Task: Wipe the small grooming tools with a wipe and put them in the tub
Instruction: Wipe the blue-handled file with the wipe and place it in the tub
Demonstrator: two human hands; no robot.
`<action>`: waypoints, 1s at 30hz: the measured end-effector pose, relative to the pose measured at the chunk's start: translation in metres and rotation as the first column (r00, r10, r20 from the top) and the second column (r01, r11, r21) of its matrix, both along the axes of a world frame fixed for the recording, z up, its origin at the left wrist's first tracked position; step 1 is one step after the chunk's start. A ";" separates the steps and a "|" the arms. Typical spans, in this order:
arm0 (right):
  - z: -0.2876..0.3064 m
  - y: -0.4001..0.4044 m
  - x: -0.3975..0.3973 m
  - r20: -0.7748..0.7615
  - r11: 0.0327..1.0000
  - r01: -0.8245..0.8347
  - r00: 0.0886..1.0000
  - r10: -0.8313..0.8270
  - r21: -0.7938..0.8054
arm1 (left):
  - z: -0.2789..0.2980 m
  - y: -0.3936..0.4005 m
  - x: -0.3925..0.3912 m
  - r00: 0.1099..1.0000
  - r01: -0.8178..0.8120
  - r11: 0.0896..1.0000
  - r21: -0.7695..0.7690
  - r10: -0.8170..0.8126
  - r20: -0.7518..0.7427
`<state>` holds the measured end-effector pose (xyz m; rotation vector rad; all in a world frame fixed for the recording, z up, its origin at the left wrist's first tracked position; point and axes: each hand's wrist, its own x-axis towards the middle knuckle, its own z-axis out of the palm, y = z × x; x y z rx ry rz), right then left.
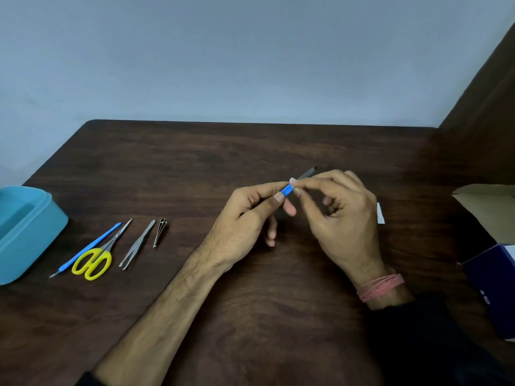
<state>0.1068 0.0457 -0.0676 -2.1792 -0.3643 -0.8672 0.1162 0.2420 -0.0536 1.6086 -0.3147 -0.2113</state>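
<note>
You pinch the blue-handled nail file (pixel 288 188) between your left hand (pixel 245 218) and right hand (pixel 342 215) above the table (pixel 195 162), far from the tub (pixel 28 232), so a loose pinch could drop it.

A blue-handled file (pixel 289 188) with a grey metal blade is held above the desk's middle, blade pointing to the far right. Near the left edge stands an open blue tub (pixel 28 232). Beside it lie, roughly parallel, a blue pusher (pixel 89 247), yellow-handled scissors (pixel 96 259), steel tweezers (pixel 138 245) and a small clipper (pixel 160 232). A white wipe sachet (pixel 380 213) lies toward the right edge.
</note>
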 end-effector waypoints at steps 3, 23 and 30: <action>-0.001 0.003 -0.001 -0.001 0.999 -0.028 1.000 0.027 -0.018 | 0.000 0.000 0.000 1.000 0.007 1.000 -0.011 -0.007 0.003; -0.002 -0.001 0.001 -0.014 0.999 -0.043 0.999 0.043 -0.013 | 0.000 0.000 -0.001 1.000 -0.013 0.999 -0.039 0.012 -0.025; -0.003 0.002 0.000 -0.006 1.000 -0.006 1.000 0.006 0.000 | 0.001 -0.001 -0.001 0.999 -0.042 0.999 -0.005 0.042 -0.006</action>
